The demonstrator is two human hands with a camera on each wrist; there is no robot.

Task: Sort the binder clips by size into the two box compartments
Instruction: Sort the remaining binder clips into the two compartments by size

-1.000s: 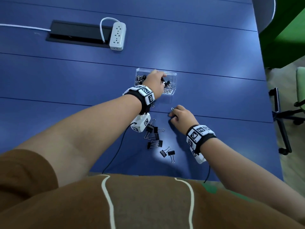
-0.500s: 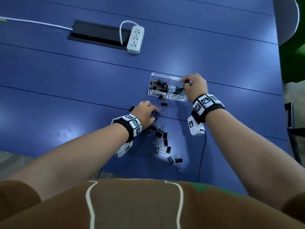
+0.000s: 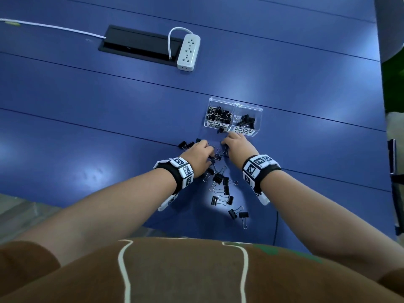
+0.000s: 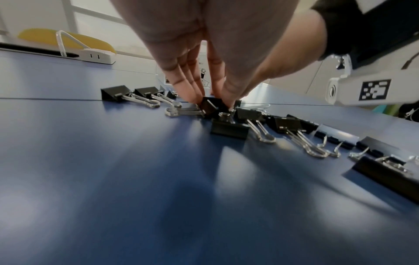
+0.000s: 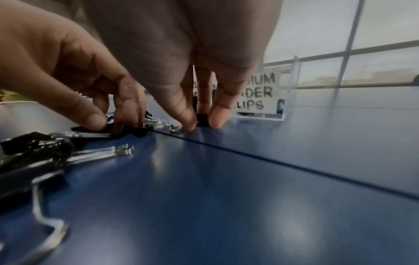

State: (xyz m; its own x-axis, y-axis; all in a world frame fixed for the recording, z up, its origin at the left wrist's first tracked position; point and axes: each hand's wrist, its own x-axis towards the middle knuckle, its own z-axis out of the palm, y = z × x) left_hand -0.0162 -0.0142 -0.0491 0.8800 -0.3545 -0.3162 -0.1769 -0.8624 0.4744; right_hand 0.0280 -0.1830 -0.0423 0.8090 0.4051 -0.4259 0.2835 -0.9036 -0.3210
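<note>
A clear two-compartment box (image 3: pixel 251 108) stands on the blue table; its left part, labelled small, and its right part, labelled medium (image 5: pixel 260 91), both hold black binder clips. Loose clips (image 3: pixel 220 184) lie scattered in front of it, toward me. My left hand (image 3: pixel 211 153) is down at the far end of this pile, and its thumb and fingertips pinch a black binder clip (image 4: pixel 209 107). Just to the right, my right hand (image 3: pixel 225 145) pinches another clip (image 5: pixel 116 128) between thumb and forefinger, with the other fingertips (image 5: pixel 217 120) touching the table.
One small clip (image 3: pixel 220 130) lies right in front of the box, and two clips (image 3: pixel 185 145) lie left of my left hand. A white power strip (image 3: pixel 188 52) and a black cable hatch (image 3: pixel 140 45) sit far back. A chair (image 3: pixel 393 160) stands past the table's right edge.
My right hand has come back from the box's right compartment down to the loose clips and taken hold of one. My left hand has stayed at the pile.
</note>
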